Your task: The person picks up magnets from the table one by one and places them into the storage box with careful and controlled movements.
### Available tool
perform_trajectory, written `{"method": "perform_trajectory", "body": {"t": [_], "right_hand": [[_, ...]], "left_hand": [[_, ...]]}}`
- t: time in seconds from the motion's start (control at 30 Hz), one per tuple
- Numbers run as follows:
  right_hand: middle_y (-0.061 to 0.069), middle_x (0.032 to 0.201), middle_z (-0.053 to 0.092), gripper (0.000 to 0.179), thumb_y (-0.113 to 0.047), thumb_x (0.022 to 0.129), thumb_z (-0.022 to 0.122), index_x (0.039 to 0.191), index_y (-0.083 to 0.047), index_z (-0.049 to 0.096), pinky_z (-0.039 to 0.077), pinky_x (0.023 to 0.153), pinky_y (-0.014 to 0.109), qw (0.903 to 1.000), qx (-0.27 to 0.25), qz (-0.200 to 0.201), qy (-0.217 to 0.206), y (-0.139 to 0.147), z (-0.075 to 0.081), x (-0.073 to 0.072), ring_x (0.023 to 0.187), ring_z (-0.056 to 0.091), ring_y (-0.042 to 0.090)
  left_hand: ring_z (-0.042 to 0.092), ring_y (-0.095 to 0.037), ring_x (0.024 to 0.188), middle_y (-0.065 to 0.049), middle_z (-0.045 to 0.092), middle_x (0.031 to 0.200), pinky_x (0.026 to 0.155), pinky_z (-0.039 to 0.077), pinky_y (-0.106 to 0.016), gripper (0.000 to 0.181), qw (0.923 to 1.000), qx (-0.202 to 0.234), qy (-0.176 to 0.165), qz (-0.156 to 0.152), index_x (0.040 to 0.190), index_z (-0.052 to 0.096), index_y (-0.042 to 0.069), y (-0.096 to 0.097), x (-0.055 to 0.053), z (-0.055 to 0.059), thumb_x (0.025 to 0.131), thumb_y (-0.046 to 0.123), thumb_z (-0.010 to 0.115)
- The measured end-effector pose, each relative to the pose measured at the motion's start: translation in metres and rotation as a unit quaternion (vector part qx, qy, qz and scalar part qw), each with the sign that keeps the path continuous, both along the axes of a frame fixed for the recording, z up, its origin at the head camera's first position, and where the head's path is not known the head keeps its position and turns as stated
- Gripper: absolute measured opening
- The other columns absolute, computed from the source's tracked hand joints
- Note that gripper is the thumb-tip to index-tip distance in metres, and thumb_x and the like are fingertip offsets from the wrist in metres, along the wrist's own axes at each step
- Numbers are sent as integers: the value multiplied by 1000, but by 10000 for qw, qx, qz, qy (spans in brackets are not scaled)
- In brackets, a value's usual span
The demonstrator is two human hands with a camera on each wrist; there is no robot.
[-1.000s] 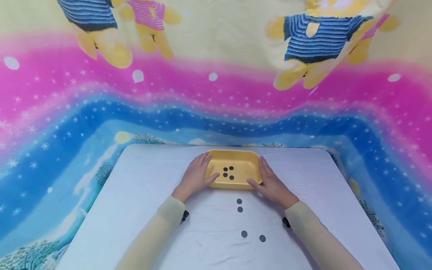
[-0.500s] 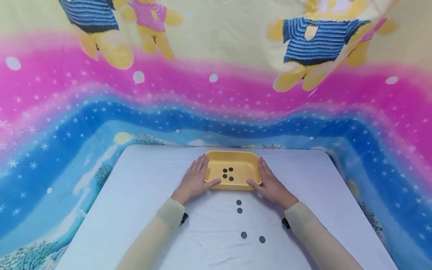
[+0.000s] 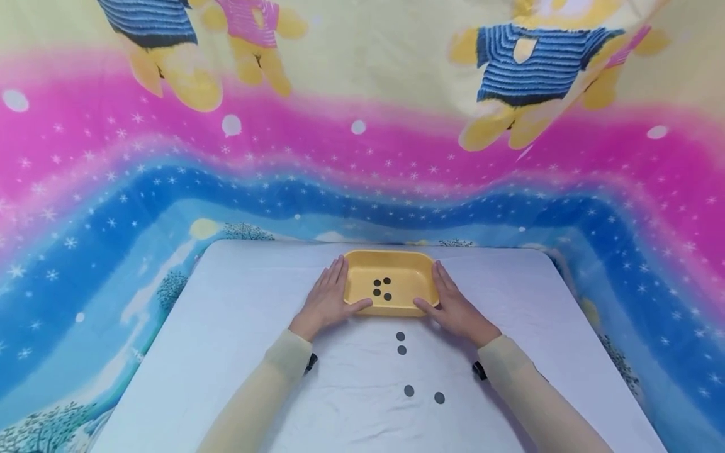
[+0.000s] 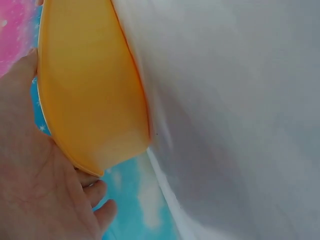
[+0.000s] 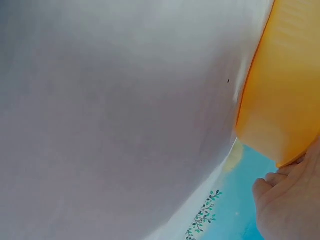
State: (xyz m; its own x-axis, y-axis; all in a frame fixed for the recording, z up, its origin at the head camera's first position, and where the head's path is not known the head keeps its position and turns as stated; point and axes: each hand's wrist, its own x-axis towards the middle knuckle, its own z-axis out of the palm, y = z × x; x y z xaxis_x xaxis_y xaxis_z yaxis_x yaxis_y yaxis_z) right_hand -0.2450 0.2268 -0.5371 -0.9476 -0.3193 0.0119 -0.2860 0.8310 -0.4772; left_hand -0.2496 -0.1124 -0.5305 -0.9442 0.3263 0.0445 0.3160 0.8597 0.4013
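Left hand (image 3: 325,298) and right hand (image 3: 460,309) are gripping the yellow tray (image 3: 391,311) far on the table (image 3: 255,289), fingers nearly straight, thumbs at its near side. Probably light and stiff, it is offering good hold at both ends.

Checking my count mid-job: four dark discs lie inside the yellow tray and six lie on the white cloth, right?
Not six: the head view shows four dark discs on the white cloth. The other four discs do lie inside the yellow tray.
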Motion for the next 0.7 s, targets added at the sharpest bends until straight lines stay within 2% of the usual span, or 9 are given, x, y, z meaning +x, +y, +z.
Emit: {"method": "perform_trajectory", "body": {"t": [0.17,0.37,0.53,0.7], "right_hand": [[10,181,-11,110,-69,104,55,172,-12,-9,19,130,63,9998,-168,-2,-76,1,2,2,165,4,42],[6,180,-11,105,-64,106,57,172,-13,-5,18,130,63,9996,-289,61,-20,7,4,11,165,5,42],[3,181,-5,106,-66,103,60,173,-16,-2,20,128,65,9990,-430,71,78,10,7,27,165,8,43],[7,181,5,104,-50,101,73,174,-17,6,24,127,66,9979,-584,5,285,8,11,46,164,13,41]], "left_hand": [[3,-29,167,-12,-7,179,134,3,-42,124,10000,-39,-56,24,171,1,2,0,-1,1,94,82,56],[1,-29,167,-12,-8,179,134,2,-42,125,9999,-5,-124,26,171,-2,3,1,-2,0,94,82,56],[0,-27,167,-11,-8,179,134,2,-41,124,9999,45,-125,65,171,-2,4,0,-1,0,95,80,58],[1,-29,167,-10,-9,178,133,1,-41,124,9999,90,-121,54,171,-3,4,0,-1,-1,94,81,57]]}}
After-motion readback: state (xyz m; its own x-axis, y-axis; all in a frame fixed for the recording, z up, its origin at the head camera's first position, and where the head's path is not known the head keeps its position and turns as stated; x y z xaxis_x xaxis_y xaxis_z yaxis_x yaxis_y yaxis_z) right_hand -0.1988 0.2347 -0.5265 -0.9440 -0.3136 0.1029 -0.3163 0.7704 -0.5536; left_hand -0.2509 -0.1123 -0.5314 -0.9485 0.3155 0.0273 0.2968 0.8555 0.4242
